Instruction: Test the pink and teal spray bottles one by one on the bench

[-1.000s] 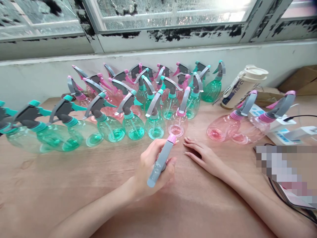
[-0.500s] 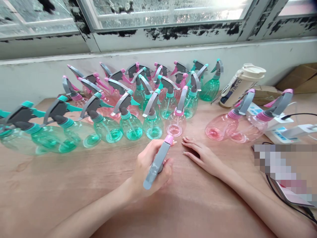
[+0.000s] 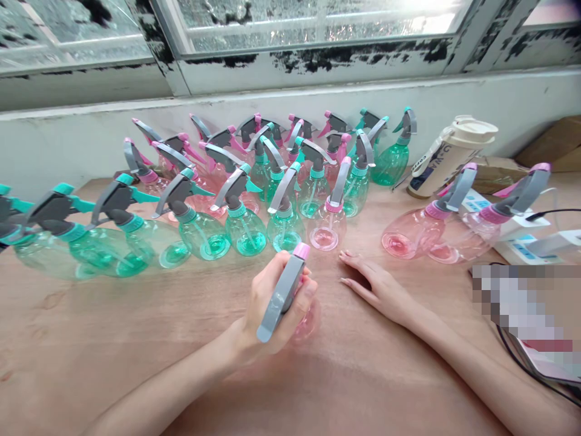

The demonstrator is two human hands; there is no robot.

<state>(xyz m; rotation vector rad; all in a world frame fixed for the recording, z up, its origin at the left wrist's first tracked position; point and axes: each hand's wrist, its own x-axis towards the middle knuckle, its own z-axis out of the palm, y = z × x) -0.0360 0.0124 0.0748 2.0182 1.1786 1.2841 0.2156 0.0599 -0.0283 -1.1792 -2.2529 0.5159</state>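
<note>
My left hand (image 3: 276, 306) is wrapped round the neck of a pink spray bottle (image 3: 285, 290) with a grey sprayer head and pink nozzle. The bottle's clear pink body shows only in part below my fingers. My right hand (image 3: 379, 284) lies on the wooden table (image 3: 181, 339) with fingers stretched out and nothing in it. Just beyond my hands stands another pink spray bottle (image 3: 327, 224). To its left runs a row of green spray bottles (image 3: 247, 227). On the right, two more pink spray bottles (image 3: 411, 230) stand side by side.
Several pink and green spray bottles crowd the back by the wall. A cream tumbler (image 3: 454, 157) leans near a cardboard box (image 3: 556, 145). A white power strip (image 3: 521, 248) with plugs and cables lies at right, above a blurred-out object (image 3: 526, 321).
My left hand has tilted the pink spray bottle a little, so more of its body shows under my fingers. The view has shifted slightly left. My right hand stays resting on the table.
</note>
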